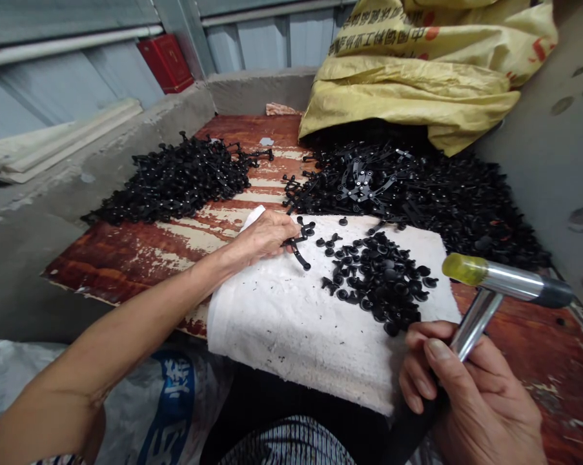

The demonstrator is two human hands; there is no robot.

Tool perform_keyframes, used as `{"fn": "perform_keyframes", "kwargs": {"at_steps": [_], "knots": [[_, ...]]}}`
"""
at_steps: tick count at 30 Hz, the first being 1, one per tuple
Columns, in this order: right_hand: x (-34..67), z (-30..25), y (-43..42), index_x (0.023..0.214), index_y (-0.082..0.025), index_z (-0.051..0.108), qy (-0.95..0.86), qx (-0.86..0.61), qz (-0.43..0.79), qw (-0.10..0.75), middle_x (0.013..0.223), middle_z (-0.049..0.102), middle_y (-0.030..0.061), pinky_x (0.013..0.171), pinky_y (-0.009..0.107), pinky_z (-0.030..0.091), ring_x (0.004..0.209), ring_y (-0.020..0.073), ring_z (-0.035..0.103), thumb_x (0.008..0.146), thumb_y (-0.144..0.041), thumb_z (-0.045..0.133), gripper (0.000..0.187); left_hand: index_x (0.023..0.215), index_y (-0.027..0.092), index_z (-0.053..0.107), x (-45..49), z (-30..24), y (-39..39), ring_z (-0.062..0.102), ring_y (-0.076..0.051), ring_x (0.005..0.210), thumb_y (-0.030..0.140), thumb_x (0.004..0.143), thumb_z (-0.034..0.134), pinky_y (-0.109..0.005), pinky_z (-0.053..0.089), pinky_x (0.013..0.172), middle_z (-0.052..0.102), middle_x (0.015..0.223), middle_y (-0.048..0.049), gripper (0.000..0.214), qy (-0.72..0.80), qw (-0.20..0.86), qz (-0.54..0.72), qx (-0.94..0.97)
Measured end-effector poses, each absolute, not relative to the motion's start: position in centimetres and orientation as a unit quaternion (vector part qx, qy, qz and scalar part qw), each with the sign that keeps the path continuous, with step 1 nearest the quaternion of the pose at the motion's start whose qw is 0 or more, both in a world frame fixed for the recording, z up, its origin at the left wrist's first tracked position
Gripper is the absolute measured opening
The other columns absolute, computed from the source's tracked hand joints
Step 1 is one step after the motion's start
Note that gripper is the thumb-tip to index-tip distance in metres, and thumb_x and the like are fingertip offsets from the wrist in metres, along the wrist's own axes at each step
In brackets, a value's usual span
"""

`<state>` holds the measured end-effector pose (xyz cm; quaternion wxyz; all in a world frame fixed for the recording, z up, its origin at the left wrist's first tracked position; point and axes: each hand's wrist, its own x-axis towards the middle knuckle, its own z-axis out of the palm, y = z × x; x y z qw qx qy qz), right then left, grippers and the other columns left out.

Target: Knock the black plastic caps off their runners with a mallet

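Note:
My left hand rests on a folded white cloth, with its fingers on a black plastic moulded runner that carries small parts. My right hand grips the metal handle of a hammer, which has a steel head and a yellow soft face and is held above the cloth's right corner. A heap of small black plastic mushroom-shaped pieces lies on the cloth between my hands. Neither hand touches this heap.
Large piles of black moulded plastic parts lie on a worn red-brown wooden board between low concrete walls. A yellow woven sack spills at the back. A red box sits beyond the wall.

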<state>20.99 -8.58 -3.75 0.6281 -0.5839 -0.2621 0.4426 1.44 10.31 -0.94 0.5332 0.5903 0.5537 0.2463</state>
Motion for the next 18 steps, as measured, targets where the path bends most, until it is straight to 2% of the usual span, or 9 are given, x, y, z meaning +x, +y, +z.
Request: {"fn": "perform_keyframes", "kwargs": {"at_steps": [7, 13, 18], "knots": [[20.9, -3.6, -8.3, 0.09, -0.024, 0.067, -0.262, -0.569, 0.457, 0.631, 0.075, 0.061, 0.0002, 0.034, 0.02, 0.042, 0.043, 0.0072, 0.048, 0.082, -0.036, 0.073, 0.016, 0.057, 0.015, 0.055, 0.9, -1.5, 11.0, 0.035, -0.004, 0.037, 0.017, 0.081, 0.055, -0.02, 0.019, 0.037, 0.047, 0.049, 0.0037, 0.024, 0.534, 0.5, 0.244, 0.636], [21.0, -3.3, -8.4, 0.106, -0.03, 0.063, -0.311, -0.538, 0.475, 0.623, 0.065, 0.061, -0.0032, 0.039, 0.026, 0.049, 0.042, 0.0115, 0.052, 0.091, -0.042, 0.061, 0.019, 0.054, 0.015, 0.054, 0.7, -1.3, 11.3, 0.036, -0.004, 0.039, 0.018, 0.076, 0.059, -0.019, 0.021, 0.038, 0.044, 0.045, 0.0046, 0.022, 0.522, 0.498, 0.243, 0.649], [21.7, -3.4, -8.4, 0.118, -0.03, 0.065, -0.383, -0.581, 0.468, 0.544, 0.056, 0.052, -0.006, 0.028, 0.021, 0.04, 0.034, 0.0098, 0.044, 0.088, -0.047, 0.063, 0.035, 0.052, 0.015, 0.052, 0.9, -0.7, 10.8, 0.034, -0.004, 0.036, 0.014, 0.076, 0.057, -0.018, 0.019, 0.037, 0.046, 0.042, 0.0039, 0.025, 0.521, 0.515, 0.236, 0.638]]}}
